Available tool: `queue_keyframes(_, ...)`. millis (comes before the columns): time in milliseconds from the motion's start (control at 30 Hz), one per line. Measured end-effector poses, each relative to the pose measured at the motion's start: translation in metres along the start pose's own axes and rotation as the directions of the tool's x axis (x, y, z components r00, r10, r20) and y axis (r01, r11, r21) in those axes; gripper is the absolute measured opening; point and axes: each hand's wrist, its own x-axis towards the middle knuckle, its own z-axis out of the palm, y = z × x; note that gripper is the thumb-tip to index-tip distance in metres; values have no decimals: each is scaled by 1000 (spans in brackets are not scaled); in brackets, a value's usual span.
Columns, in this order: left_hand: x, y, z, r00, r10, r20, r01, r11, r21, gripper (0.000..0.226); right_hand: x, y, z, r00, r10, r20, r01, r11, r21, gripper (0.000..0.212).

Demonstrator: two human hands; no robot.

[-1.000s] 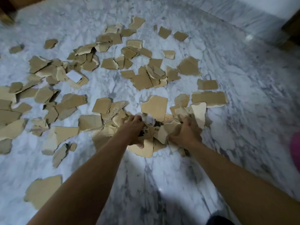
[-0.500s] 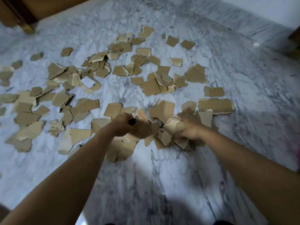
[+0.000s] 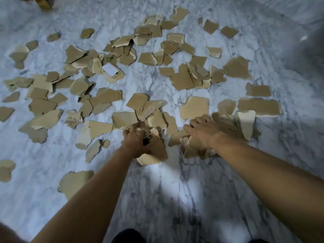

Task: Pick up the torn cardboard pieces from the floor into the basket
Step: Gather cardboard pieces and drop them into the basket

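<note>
Dozens of cardboard pieces (image 3: 192, 109) lie scattered on the marble floor (image 3: 175, 190). The left hand (image 3: 138, 141) grips a printed piece (image 3: 156, 149); the right hand (image 3: 205, 132) rests spread on a heap (image 3: 191, 151) just beside it.

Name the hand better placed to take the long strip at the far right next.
Right. The right hand lies nearer the long strip; the left hand grips a printed piece, farther off.

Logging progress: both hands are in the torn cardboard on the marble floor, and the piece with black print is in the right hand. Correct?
Wrong hand. The head view shows the piece with black print held by the left hand, not the right hand; the rest holds.
</note>
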Motion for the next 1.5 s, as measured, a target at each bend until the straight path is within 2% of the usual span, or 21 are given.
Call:
queue_keyframes(67,2,-4,-1,1000,1,-10,-1,999,44,102,0,0,-2,1000,18,-11,-18,999,-33,57)
queue_keyframes(133,1,-6,-6,999,-20,-28,21,999,27,105,0,-2,-5,1000,-2,-7,2,993,-115,49)
queue_keyframes(233,-9,-3,-14,994,-81,-70,79,996,-33,96,-3,-9,-5,999,-41,-25,35,981,-191,34)
queue_keyframes(300,-17,-1,-20,989,-111,-98,107,993,-44,89,-7,-9,-3,997,-45,-56,34,984,-176,32)
queue_keyframes(400,-19,-6,-28,995,-81,-49,63,951,-303,81,-13,-5,-4,996,-9,-89,8,1000,-10,31)
queue_keyframes(467,-22,-11,-38,998,-66,17,67,903,-425,75,-15,3,-12,999,41,-34,-33,980,195,47)
queue_keyframes(533,-23,-14,-53,996,-68,63,87,916,-391,57,-17,11,-29,995,98,21,-99,926,365,61)
queue_keyframes(600,-26,-19,-72,992,-88,88,112,935,-338,41,-15,19,-45,986,156,52,-161,854,495,67)
queue_keyframes(733,-30,-36,-100,988,-101,116,135,933,-333,40,-2,13,-57,974,190,121,-215,632,744,77)
queue_keyframes(800,-33,-45,-109,988,-79,129,120,928,-353,39,9,4,-52,962,213,170,-265,593,761,97)
queue_keyframes(867,-34,-50,-116,989,-32,144,87,915,-394,39,18,-4,-39,947,246,209,-318,597,736,104)
queue_keyframes(967,-33,-46,-119,998,34,60,-4,893,-449,42,24,-17,-17,898,378,227,-428,623,654,98)
queue_keyframes(1033,-24,-38,-116,999,44,-26,-51,859,-509,56,27,-26,-2,874,427,232,-469,620,628,93)
queue_keyframes(1100,-8,-29,-109,998,54,-25,-60,899,-433,64,30,-33,8,863,459,213,-485,632,604,82)
queue_keyframes(1167,7,-16,-101,997,57,48,-43,964,-263,55,35,-36,13,859,476,188,-481,624,616,73)
queue_keyframes(1267,22,4,-87,990,84,110,-76,994,-75,48,38,-35,19,877,456,150,-430,607,668,81)
queue_keyframes(1400,36,15,-70,962,188,197,-214,969,121,89,41,-35,23,879,458,136,-417,598,685,79)
queue_keyframes(1500,41,20,-66,965,142,219,-186,963,197,87,38,-30,18,914,359,188,-388,644,659,84)
